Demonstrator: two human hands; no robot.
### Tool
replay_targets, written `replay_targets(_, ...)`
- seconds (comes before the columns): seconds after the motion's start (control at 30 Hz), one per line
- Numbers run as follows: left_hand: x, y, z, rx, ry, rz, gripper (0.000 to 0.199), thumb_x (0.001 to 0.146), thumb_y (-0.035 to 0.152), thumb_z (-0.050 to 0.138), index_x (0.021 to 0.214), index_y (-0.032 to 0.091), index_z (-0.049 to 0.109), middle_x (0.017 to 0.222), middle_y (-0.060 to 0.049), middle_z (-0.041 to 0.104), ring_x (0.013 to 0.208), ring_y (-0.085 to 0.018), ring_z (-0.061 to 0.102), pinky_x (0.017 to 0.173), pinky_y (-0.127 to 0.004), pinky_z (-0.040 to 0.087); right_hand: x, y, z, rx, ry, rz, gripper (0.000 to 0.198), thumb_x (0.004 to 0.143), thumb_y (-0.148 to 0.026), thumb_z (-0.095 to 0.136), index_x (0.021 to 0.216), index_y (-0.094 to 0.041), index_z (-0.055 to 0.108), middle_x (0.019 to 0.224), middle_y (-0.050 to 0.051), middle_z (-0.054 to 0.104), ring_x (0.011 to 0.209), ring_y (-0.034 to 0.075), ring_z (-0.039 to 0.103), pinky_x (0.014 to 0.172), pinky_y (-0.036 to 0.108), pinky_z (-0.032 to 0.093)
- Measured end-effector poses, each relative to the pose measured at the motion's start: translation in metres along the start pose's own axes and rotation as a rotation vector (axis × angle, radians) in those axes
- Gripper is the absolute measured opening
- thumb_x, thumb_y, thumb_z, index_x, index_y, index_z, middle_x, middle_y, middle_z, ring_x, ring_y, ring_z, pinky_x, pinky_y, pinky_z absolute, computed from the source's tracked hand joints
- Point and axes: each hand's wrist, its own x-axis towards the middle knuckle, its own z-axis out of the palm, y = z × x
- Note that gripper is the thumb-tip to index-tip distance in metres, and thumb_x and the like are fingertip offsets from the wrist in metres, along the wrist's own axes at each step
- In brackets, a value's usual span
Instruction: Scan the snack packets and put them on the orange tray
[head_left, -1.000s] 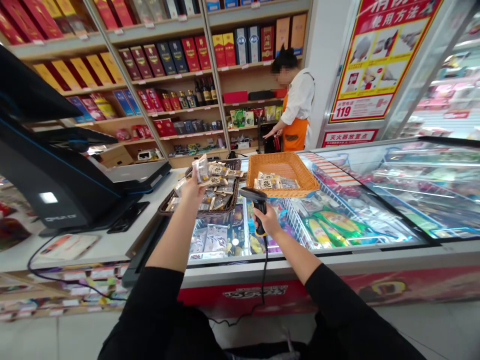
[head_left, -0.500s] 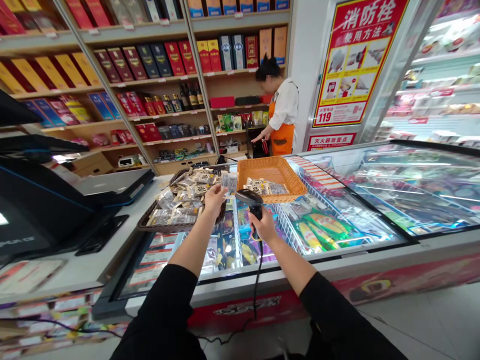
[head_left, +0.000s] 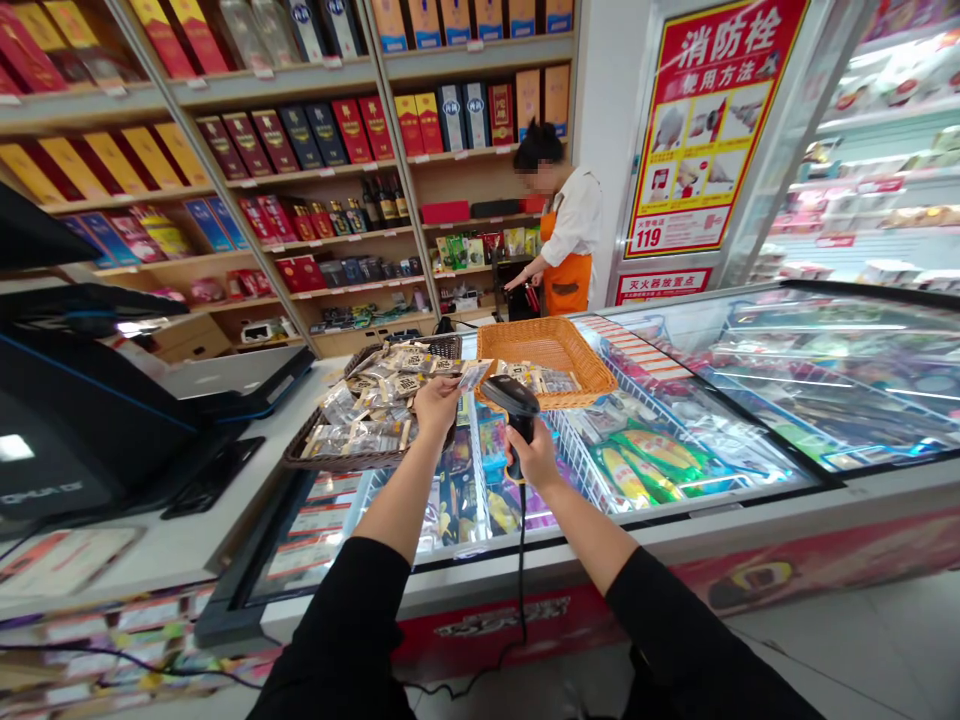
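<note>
Pinched in my left hand (head_left: 437, 404) is a small clear packet (head_left: 474, 375), held in the air between two baskets. My right hand (head_left: 535, 455) is wrapped round the grip of a black barcode scanner (head_left: 513, 396), whose head points toward the packet. A cord runs down from the scanner's handle. Below and left of my left hand, a dark brown wicker basket (head_left: 296, 450) is heaped with similar packets (head_left: 360, 405). Beyond the scanner stands an orange-brown wicker basket (head_left: 600, 365) with several packets (head_left: 544, 379) lying in it.
Both baskets rest on a glass-topped chest freezer (head_left: 705, 480) full of packaged goods. A black checkout terminal (head_left: 60, 410) occupies the counter at left. A co-worker in an orange apron (head_left: 568, 275) stands behind the freezer, before shelves of boxed goods (head_left: 360, 130).
My left hand has moved slightly right, and the packet has tilted from upright to flatter, nearer the scanner's head. The scanner stays in my right hand, shifted slightly right.
</note>
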Motion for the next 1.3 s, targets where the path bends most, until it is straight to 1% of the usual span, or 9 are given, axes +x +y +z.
replay_targets(0.23, -0.001, 0.002, -0.001, 0.045, 0.002, -0.007, 0.014, 0.060, 0.020, 0.077, 0.071, 0.018, 0.069, 0.077, -0.005, 0.073, 0.073, -0.019, 0.069, 0.070, -0.026, 0.050, 0.001, -0.004, 0.000, 0.025, -0.031, 0.000, 0.029, 0.080, -0.048, 0.060, 0.076, -0.022, 0.048, 0.049, -0.006, 0.051, 0.036, 0.011, 0.045, 0.039, 0.024, 0.038)
replay_targets(0.47, -0.004, 0.006, -0.002, 0.073, -0.007, -0.007, 0.014, 0.062, 0.020, 0.076, 0.073, 0.017, 0.069, 0.080, -0.006, 0.074, 0.072, -0.018, 0.068, 0.068, -0.025, 0.049, 0.001, -0.005, 0.000, 0.049, -0.054, -0.031, 0.027, 0.081, -0.046, 0.058, 0.080, -0.021, 0.048, 0.048, -0.007, 0.049, 0.036, 0.010, 0.043, 0.039, 0.024, 0.037)
replay_targets(0.57, -0.004, 0.005, -0.001, 0.053, -0.005, -0.010, 0.014, 0.061, 0.020, 0.076, 0.073, 0.017, 0.069, 0.078, -0.005, 0.073, 0.070, -0.017, 0.067, 0.066, -0.024, 0.049, 0.000, -0.004, 0.000, 0.041, -0.068, -0.020, 0.027, 0.081, -0.046, 0.058, 0.078, -0.021, 0.048, 0.049, -0.007, 0.049, 0.037, 0.010, 0.044, 0.039, 0.024, 0.037)
replay_targets(0.77, -0.004, 0.008, -0.001, 0.069, 0.007, -0.024, 0.013, 0.061, 0.020, 0.077, 0.071, 0.017, 0.069, 0.075, -0.004, 0.072, 0.069, -0.017, 0.066, 0.066, -0.024, 0.048, -0.002, -0.005, 0.000, 0.045, -0.083, -0.020, 0.027, 0.082, -0.046, 0.058, 0.084, -0.021, 0.050, 0.051, -0.006, 0.050, 0.037, 0.010, 0.045, 0.040, 0.024, 0.038)
replay_targets(0.97, -0.007, 0.012, -0.002, 0.082, 0.034, -0.015, 0.013, 0.061, 0.021, 0.077, 0.070, 0.019, 0.068, 0.075, -0.003, 0.072, 0.072, -0.018, 0.067, 0.068, -0.024, 0.048, -0.002, -0.004, 0.002, 0.079, -0.057, 0.004, 0.028, 0.080, -0.047, 0.059, 0.082, -0.022, 0.048, 0.052, -0.006, 0.050, 0.038, 0.010, 0.045, 0.039, 0.024, 0.037)
replay_targets(1.03, -0.008, 0.018, -0.003, 0.132, 0.063, 0.036, 0.010, 0.065, 0.020, 0.075, 0.071, 0.020, 0.068, 0.077, -0.002, 0.072, 0.076, -0.019, 0.067, 0.071, -0.025, 0.048, -0.001, -0.003, 0.001, 0.088, -0.004, -0.007, 0.028, 0.080, -0.047, 0.060, 0.078, -0.022, 0.046, 0.051, -0.006, 0.050, 0.037, 0.010, 0.045, 0.039, 0.024, 0.037)
replay_targets(1.13, -0.009, 0.034, 0.004, 0.228, 0.050, 0.181, 0.009, 0.071, 0.017, 0.069, 0.078, 0.022, 0.069, 0.084, -0.002, 0.072, 0.083, -0.020, 0.067, 0.079, -0.026, 0.048, 0.006, -0.003, -0.001, 0.125, 0.176, -0.031, 0.030, 0.080, -0.048, 0.059, 0.077, -0.024, 0.041, 0.051, -0.007, 0.049, 0.037, 0.010, 0.045, 0.039, 0.025, 0.038)
replay_targets(1.2, -0.009, 0.044, 0.017, 0.267, -0.022, 0.270, 0.014, 0.074, 0.015, 0.065, 0.083, 0.024, 0.070, 0.091, -0.004, 0.072, 0.091, -0.022, 0.066, 0.086, -0.029, 0.047, 0.012, -0.002, -0.005, 0.162, 0.335, -0.032, 0.031, 0.080, -0.049, 0.058, 0.080, -0.025, 0.039, 0.052, -0.007, 0.048, 0.037, 0.011, 0.044, 0.038, 0.025, 0.038)
replay_targets(1.3, -0.010, 0.054, 0.051, 0.269, -0.187, 0.332, 0.020, 0.076, 0.012, 0.061, 0.087, 0.026, 0.071, 0.105, -0.006, 0.071, 0.110, -0.025, 0.061, 0.101, -0.036, 0.040, 0.021, -0.001, -0.013, 0.217, 0.544, -0.015, 0.033, 0.079, -0.050, 0.057, 0.084, -0.026, 0.036, 0.054, -0.008, 0.047, 0.036, 0.011, 0.043, 0.037, 0.025, 0.038)
